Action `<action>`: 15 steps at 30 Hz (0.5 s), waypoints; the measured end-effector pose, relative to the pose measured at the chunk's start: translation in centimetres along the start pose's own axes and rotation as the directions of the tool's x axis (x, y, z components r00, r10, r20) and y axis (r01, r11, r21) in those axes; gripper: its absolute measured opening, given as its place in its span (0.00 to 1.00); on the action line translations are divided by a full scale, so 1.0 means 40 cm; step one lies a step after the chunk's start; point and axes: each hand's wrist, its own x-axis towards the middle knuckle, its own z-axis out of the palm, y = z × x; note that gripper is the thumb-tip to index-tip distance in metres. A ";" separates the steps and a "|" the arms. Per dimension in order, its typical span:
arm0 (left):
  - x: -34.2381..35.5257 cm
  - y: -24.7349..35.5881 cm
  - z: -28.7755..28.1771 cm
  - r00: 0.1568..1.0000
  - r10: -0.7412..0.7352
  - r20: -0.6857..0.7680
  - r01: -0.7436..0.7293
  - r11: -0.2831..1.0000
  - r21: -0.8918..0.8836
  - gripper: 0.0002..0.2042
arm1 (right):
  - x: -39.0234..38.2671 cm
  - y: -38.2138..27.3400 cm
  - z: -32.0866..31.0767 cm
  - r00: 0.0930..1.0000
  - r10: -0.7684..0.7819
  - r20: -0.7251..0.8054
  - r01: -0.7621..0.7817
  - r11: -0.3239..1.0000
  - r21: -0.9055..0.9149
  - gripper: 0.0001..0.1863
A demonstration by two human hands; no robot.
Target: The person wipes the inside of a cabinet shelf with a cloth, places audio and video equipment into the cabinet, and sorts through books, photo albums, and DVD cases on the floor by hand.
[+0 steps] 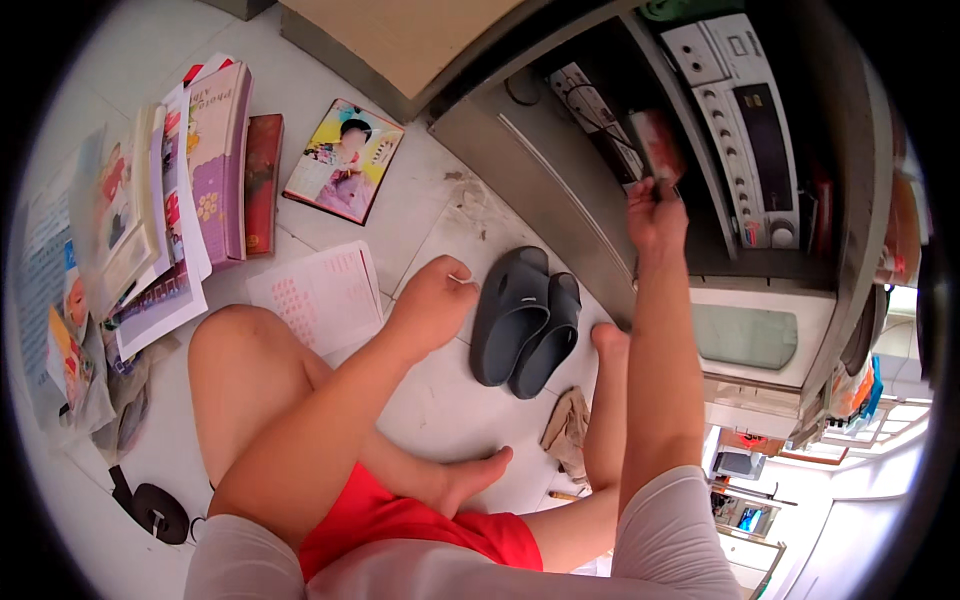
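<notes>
My right hand (657, 212) reaches into the open shelf of a cabinet, its fingers pinched on a flat red-and-pale item (657, 147). Motion smears that item, so I cannot tell its exact kind. Right behind it lies a silver electronic device (596, 118) with a dark cable. My left hand (434, 306) hovers over the floor with fingers curled in, and nothing shows in it. Close by on its right is a pair of dark grey slippers (512, 318). A photo album with a portrait cover (345, 160) lies flat farther off.
On the left, a purple photo album (215, 165), a red book (263, 185) and several loose prints form a pile. An open booklet (320, 295) lies by my knee. A silver amplifier (742, 130) fills the right shelf. A brown cloth (568, 433) and a black coiled strap (158, 512) are on the floor.
</notes>
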 end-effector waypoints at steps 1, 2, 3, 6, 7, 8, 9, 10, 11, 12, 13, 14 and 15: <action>-0.002 -0.001 0.004 1.000 -0.003 0.005 0.003 1.000 -0.009 0.15 | 0.068 -0.029 -0.013 1.000 -0.002 -0.003 0.002 1.000 -0.011 0.07; -0.003 0.001 0.013 1.000 -0.015 0.023 0.014 1.000 0.012 0.15 | 0.141 -0.066 -0.036 1.000 -0.014 0.027 0.014 1.000 0.006 0.08; -0.001 0.003 0.012 0.999 -0.027 0.030 0.026 0.999 0.038 0.15 | 0.200 -0.091 -0.045 0.998 -0.018 0.062 0.016 0.999 0.028 0.10; 0.001 -0.004 -0.007 0.998 -0.056 0.033 0.054 0.996 0.067 0.15 | 0.307 -0.087 -0.034 1.000 0.012 -0.017 -0.011 0.999 0.049 0.10; 0.000 -0.005 -0.009 0.997 -0.064 0.047 0.060 0.995 0.078 0.15 | 0.334 -0.074 -0.027 1.000 0.023 -0.015 -0.023 0.998 0.052 0.10; -0.005 -0.004 -0.011 0.998 -0.052 0.033 0.049 0.995 0.082 0.14 | 0.360 -0.058 -0.020 0.998 -0.008 -0.064 0.010 0.999 0.031 0.11; -0.004 -0.002 -0.017 0.998 -0.059 0.022 0.057 0.995 0.088 0.14 | 0.386 -0.043 -0.015 0.993 -0.039 -0.113 0.040 0.999 0.010 0.12; -0.004 0.005 -0.015 0.994 -0.094 0.051 0.089 0.992 0.088 0.16 | 0.435 -0.071 -0.046 1.000 0.002 -0.029 -0.001 1.000 0.016 0.15; -0.004 0.015 -0.011 0.989 -0.121 0.088 0.114 0.990 0.082 0.17 | 0.494 -0.121 -0.066 1.000 -0.013 -0.027 0.013 1.000 0.002 0.15; -0.004 0.018 -0.001 0.986 -0.117 0.116 0.111 0.992 0.058 0.17 | 0.545 -0.194 -0.080 0.992 -0.087 -0.089 0.075 0.988 -0.134 0.15; -0.005 0.015 -0.006 0.986 -0.124 0.109 0.117 0.991 0.064 0.17 | 0.563 -0.176 -0.080 0.981 -0.128 -0.147 0.090 0.967 -0.238 0.16; -0.005 0.013 -0.010 0.985 -0.133 0.110 0.127 0.990 0.062 0.17 | 0.577 -0.164 -0.081 0.964 -0.197 -0.181 0.116 0.918 -0.379 0.17; -0.005 0.012 -0.012 0.984 -0.140 0.114 0.135 0.989 0.057 0.17 | 0.586 -0.157 -0.083 0.945 -0.294 -0.141 0.164 0.802 -0.574 0.17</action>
